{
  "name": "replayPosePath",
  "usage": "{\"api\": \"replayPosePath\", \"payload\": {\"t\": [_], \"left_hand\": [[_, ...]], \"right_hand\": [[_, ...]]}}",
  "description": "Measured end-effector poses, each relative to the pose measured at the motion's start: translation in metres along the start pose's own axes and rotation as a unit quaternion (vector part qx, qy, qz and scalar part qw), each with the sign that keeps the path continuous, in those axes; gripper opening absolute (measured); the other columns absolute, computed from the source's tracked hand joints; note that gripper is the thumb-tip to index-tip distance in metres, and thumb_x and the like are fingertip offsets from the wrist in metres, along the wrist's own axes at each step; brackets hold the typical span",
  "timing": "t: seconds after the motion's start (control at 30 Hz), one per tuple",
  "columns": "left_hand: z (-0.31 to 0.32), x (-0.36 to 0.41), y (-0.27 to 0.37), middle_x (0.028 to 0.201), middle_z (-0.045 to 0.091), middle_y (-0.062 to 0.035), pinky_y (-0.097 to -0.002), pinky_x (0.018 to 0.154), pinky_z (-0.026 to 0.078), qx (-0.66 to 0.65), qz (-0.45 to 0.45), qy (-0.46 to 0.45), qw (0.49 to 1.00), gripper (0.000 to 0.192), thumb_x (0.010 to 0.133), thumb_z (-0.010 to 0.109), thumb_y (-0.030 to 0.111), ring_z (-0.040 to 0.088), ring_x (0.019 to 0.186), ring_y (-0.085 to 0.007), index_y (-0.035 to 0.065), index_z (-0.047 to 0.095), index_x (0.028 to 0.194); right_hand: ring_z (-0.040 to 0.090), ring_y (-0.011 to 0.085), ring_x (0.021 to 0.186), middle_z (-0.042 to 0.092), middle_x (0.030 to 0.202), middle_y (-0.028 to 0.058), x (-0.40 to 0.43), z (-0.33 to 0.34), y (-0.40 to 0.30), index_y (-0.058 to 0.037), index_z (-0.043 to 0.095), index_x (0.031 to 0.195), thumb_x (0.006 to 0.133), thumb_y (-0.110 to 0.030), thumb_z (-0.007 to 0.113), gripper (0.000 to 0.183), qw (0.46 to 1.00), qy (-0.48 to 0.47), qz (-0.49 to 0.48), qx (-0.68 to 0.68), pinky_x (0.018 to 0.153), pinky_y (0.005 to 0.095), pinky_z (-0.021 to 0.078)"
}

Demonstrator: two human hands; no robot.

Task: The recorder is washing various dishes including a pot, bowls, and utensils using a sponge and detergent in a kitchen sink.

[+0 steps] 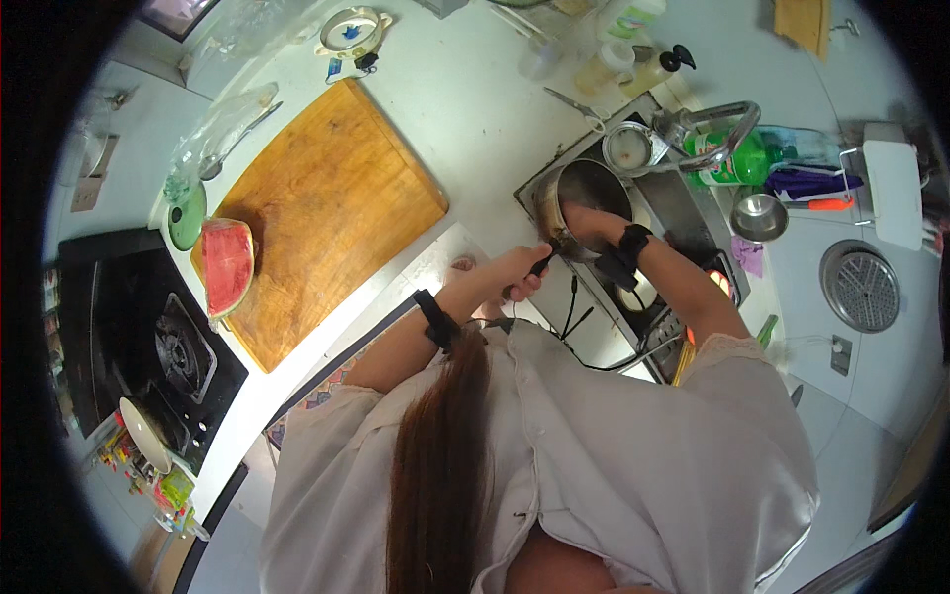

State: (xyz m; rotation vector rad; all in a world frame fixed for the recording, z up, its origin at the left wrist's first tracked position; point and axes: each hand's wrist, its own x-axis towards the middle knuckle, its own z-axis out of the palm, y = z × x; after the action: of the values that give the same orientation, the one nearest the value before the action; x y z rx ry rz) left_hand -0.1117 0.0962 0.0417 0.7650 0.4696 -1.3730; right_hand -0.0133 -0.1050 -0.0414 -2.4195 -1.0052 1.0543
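A metal saucepan (548,210) with a stained outer wall is tilted over the sink (653,200). My left hand (527,269) is wrapped around its black handle (547,256). Into the pan's mouth reaches my right hand (590,225), its fingertips deep inside and hard to make out. Whether it grips anything there cannot be seen. Just beyond the pan, a round metal container (627,146) sits by the curved faucet (731,137). Black straps circle both wrists.
A large wooden cutting board (334,200) lies to the left, with a cut watermelon piece (227,267) at its edge. Scissors (575,105) rest behind the sink. A green bottle (731,158) and a small metal ladle (758,217) are at right. The gas stove (148,334) is far left.
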Motion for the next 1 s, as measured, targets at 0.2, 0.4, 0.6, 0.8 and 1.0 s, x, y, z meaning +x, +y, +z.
{"api": "replayPosePath", "payload": {"t": [0.2,0.4,0.6,0.8,1.0], "left_hand": [[-0.007,-0.001,-0.003,0.046,0.028,0.0048,-0.0195,0.028,0.014,0.028,0.013,-0.036,0.999,0.037,0.086,0.034,0.042,0.02,0.033,-0.004,0.0085,0.039,0.072],[-0.003,0.001,-0.001,0.045,0.027,0.0048,-0.0182,0.028,0.015,0.001,-0.015,-0.059,0.998,0.036,0.087,0.034,0.04,0.02,0.034,-0.0045,0.0077,0.039,0.072],[-0.005,-0.013,0.0,0.046,0.028,0.0054,-0.0172,0.028,0.014,0.023,0.003,-0.019,1.0,0.036,0.086,0.035,0.041,0.019,0.034,-0.003,0.0086,0.04,0.072],[-0.005,-0.006,-0.008,0.046,0.027,0.0059,-0.0179,0.028,0.013,0.016,0.053,-0.005,0.998,0.037,0.086,0.036,0.043,0.019,0.034,-0.0028,0.0093,0.041,0.072],[0.007,0.001,-0.018,0.044,0.029,0.0051,-0.0194,0.026,0.017,0.017,0.003,-0.032,0.999,0.042,0.084,0.032,0.049,0.021,0.03,-0.0048,0.0107,0.039,0.07]], "right_hand": [[0.053,0.0202,0.073,0.058,0.081,0.0087,-0.066,-0.019,0.004,-0.0056,0.062,0.076,0.069,-0.017,0.052,0.017,0.965,-0.143,0.06,-0.211,0.064,0.0309,0.0404],[0.046,0.0211,0.098,0.056,0.095,0.0073,-0.032,-0.036,0.021,-0.0075,0.062,0.072,0.062,-0.015,0.053,0.016,0.878,0.121,-0.119,-0.447,0.08,0.0324,0.0374],[0.048,0.0228,0.092,0.056,0.09,0.0081,-0.06,-0.045,0.029,-0.0051,0.062,0.067,0.066,-0.015,0.053,0.014,0.886,0.135,-0.103,-0.432,0.086,0.0368,0.0367],[0.052,0.0301,0.079,0.054,0.084,0.0183,-0.084,-0.019,-0.022,0.0013,0.054,0.085,0.081,-0.014,0.04,0.022,0.968,-0.172,0.073,-0.168,0.062,0.0433,0.0457],[0.054,0.0288,0.075,0.055,0.085,0.0154,-0.021,0.017,0.011,0.0021,0.046,0.094,0.085,-0.018,0.036,0.024,0.929,0.193,-0.009,0.314,0.066,0.0363,0.0444]]}}
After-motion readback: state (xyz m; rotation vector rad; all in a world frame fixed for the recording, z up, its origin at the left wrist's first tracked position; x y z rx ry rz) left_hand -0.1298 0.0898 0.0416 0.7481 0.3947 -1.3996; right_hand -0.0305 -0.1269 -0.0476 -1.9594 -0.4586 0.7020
